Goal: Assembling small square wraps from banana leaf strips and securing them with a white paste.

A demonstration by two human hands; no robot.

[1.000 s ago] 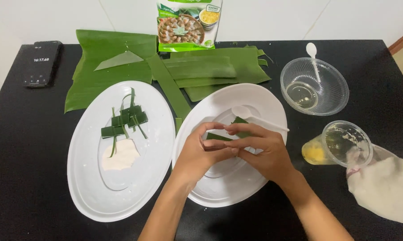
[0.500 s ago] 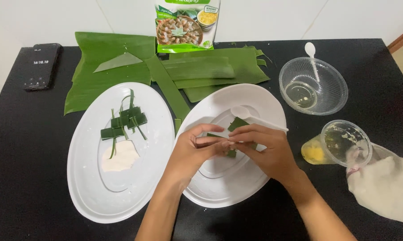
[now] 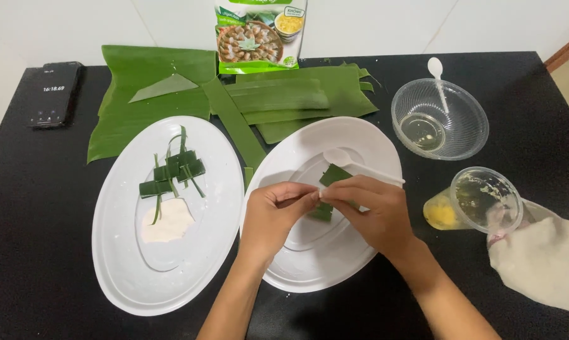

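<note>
Both my hands meet over the right white oval plate. My left hand and my right hand pinch a small folded banana leaf parcel between their fingertips, its dark green strip sticking out above and below the fingers. A white plastic spoon lies on the same plate just behind the parcel. On the left white oval plate sit three small tied leaf parcels and a lump of white dough.
Banana leaf sheets and strips lie at the back with a green food packet. A clear bowl with a spoon, a tipped plastic cup with yellow filling, a bag of white dough and a phone surround the plates.
My hands have shifted slightly toward me and turned the leaf parcel, so more of its green strip now shows above my fingers. Everything else stays put.
</note>
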